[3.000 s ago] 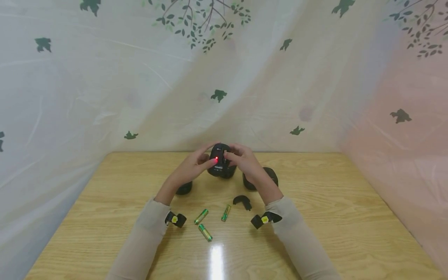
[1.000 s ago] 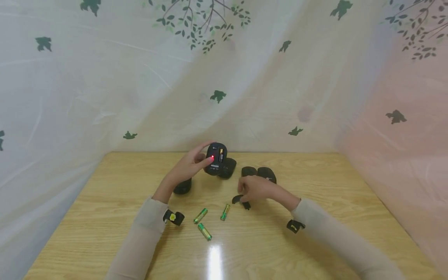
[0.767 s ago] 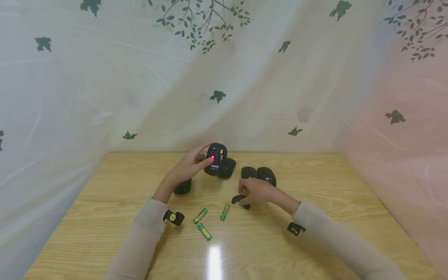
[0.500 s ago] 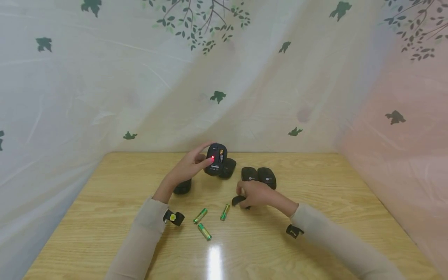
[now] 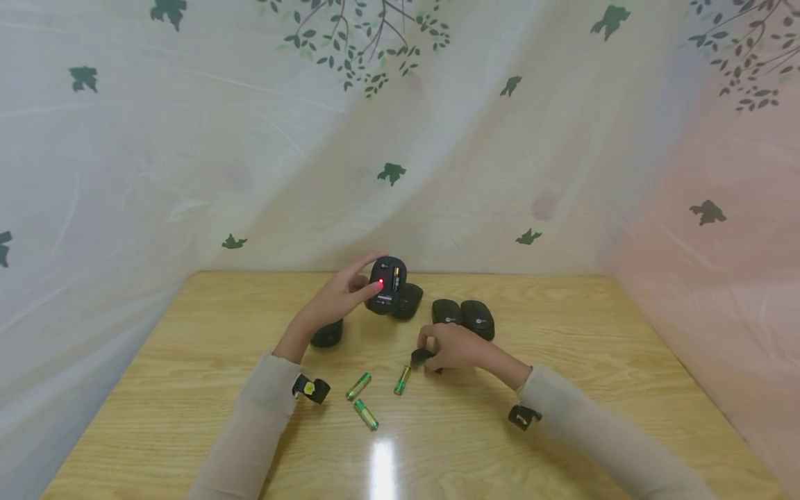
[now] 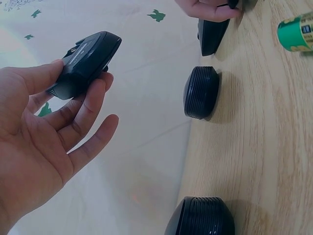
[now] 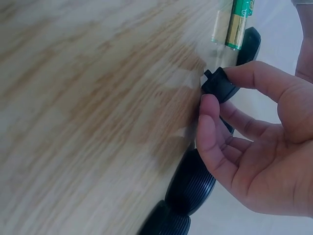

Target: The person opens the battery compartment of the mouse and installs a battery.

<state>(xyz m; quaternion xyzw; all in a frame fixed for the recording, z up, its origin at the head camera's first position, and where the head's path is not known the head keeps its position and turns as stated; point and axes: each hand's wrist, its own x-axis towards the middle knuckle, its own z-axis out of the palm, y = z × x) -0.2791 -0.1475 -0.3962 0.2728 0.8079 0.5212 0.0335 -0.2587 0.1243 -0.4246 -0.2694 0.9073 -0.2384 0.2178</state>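
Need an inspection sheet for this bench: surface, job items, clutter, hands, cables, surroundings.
Surface: wooden table, glare at the bottom of the head view.
Job items: black mouse, underside showing, battery in its uncovered slot, red light lit; black cover detached.
Clutter: three loose green batteries; four other mice on the table.
Hands: left hand grips the mouse; right hand pinches the cover.
Cables: nothing seen.
Surroundings: pale backdrop with green leaf prints.

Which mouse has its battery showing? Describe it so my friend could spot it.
Look toward the far edge of the wood-grain table. There, the left hand holds up a black mouse, its underside showing. Unlike the other mice, it is off the table, with a red light glowing.
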